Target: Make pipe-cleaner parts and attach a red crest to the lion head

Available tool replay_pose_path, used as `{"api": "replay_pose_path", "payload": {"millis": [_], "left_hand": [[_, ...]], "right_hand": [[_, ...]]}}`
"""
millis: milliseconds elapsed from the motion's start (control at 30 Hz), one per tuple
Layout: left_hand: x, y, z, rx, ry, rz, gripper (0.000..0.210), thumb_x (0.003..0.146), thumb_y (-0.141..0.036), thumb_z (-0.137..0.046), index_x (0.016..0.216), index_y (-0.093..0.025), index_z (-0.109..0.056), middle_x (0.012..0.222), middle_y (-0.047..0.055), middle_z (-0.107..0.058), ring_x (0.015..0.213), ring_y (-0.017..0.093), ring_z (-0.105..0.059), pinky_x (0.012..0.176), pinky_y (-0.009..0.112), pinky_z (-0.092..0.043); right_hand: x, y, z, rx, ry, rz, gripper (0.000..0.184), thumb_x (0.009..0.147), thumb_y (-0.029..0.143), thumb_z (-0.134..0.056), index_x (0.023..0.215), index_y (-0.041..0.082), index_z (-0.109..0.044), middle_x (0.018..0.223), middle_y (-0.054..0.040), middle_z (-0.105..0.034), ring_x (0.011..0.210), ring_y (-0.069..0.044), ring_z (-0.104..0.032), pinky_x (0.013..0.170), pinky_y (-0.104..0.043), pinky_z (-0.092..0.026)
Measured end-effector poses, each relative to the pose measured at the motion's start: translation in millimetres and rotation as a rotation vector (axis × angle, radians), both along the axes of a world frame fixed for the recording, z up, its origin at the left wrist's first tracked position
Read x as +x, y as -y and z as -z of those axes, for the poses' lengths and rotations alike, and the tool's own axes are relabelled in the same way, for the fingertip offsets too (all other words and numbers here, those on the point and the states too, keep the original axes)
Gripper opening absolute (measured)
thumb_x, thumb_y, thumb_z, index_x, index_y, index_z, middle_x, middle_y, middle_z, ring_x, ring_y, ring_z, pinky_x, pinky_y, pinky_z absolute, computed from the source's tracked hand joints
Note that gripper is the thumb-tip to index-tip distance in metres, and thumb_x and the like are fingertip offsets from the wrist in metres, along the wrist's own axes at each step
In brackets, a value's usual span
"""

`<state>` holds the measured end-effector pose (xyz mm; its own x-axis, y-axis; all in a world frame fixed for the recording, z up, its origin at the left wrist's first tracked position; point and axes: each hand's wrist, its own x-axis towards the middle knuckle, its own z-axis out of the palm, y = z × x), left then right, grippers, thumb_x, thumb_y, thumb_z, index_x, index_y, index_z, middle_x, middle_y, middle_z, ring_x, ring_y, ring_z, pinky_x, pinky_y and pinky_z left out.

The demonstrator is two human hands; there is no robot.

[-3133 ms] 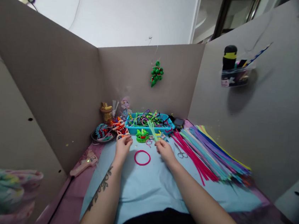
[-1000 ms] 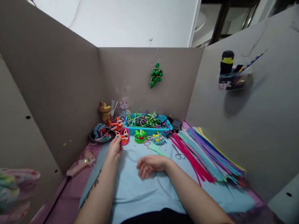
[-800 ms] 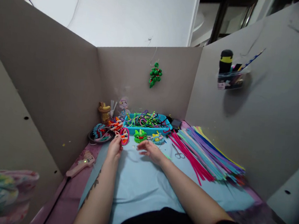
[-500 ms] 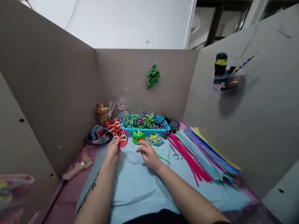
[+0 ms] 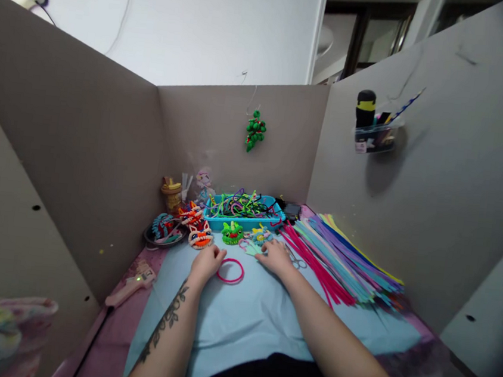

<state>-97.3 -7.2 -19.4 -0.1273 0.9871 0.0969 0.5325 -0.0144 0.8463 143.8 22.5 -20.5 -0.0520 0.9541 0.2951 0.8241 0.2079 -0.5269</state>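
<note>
My left hand [image 5: 208,262] is closed on the left edge of a bright pink pipe-cleaner ring [image 5: 230,280], just above the blue cloth. My right hand [image 5: 277,256] has its fingers bent together at some mint-green pipe cleaners [image 5: 252,248]; the fingertips are partly hidden. Beyond the hands sit a green pipe-cleaner animal head [image 5: 232,233], an orange and white one [image 5: 200,237] and a blue and yellow figure [image 5: 261,234]. Scissors [image 5: 300,262] lie partly behind my right hand.
A blue tray [image 5: 244,222] of tangled pipe cleaners stands at the back. Long pipe cleaners [image 5: 347,261] are spread at the right. A dark bowl [image 5: 163,240] and a pink corded tool [image 5: 130,290] are at the left. Grey panels [image 5: 240,121] enclose the table.
My left hand has come nearer and to the right with the pink ring, away from the orange head. My right hand has moved right and down to the mint-green pipe cleaners.
</note>
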Motion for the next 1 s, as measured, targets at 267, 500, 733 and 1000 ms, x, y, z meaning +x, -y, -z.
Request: {"api": "replay_pose_path", "payload": {"millis": [267,500,733,1000], "left_hand": [[0.4,1.1,-3.4,0.026,-0.14,0.057,0.026,0.087,-0.032,-0.055,0.107,-0.016,-0.058,0.11,0.007,-0.059,0.095,0.019,-0.059,0.082,0.041,-0.05],[4.3,3.3,1.0,-0.036,-0.092,0.084,0.027,0.087,-0.032,-0.053,0.109,-0.017,-0.057,0.112,0.008,-0.059,0.094,0.018,-0.059,0.081,0.039,-0.05],[18.4,2.3,-3.9,0.074,0.082,0.15,0.025,0.087,-0.032,-0.053,0.106,-0.016,-0.058,0.108,0.007,-0.06,0.091,0.018,-0.06,0.078,0.038,-0.051],[46.8,9.1,-6.8,0.157,0.338,0.316,0.021,0.086,-0.031,-0.057,0.096,-0.013,-0.06,0.091,0.003,-0.063,0.078,0.015,-0.061,0.071,0.033,-0.052]], "right_hand": [[-2.5,4.0,3.2,-0.055,0.169,0.065,0.016,0.074,0.029,-0.062,0.078,0.016,-0.068,0.101,-0.0165,-0.063,0.102,-0.03,-0.052,0.081,-0.038,-0.037],[12.6,-0.1,-8.7,0.01,0.056,0.112,0.02,0.081,0.033,-0.052,0.074,0.018,-0.064,0.079,-0.0102,-0.065,0.078,-0.023,-0.058,0.063,-0.028,-0.035],[0.0,14.7,-14.8,0.137,-0.226,-0.005,0.019,0.084,0.032,-0.045,0.085,0.02,-0.059,0.073,-0.0048,-0.063,0.07,-0.02,-0.056,0.062,-0.027,-0.035],[-54.6,36.6,-9.8,0.055,-0.588,-0.397,0.018,0.081,0.034,-0.045,0.07,0.02,-0.052,0.059,0.0014,-0.055,0.055,-0.015,-0.053,0.053,-0.024,-0.041]]}}
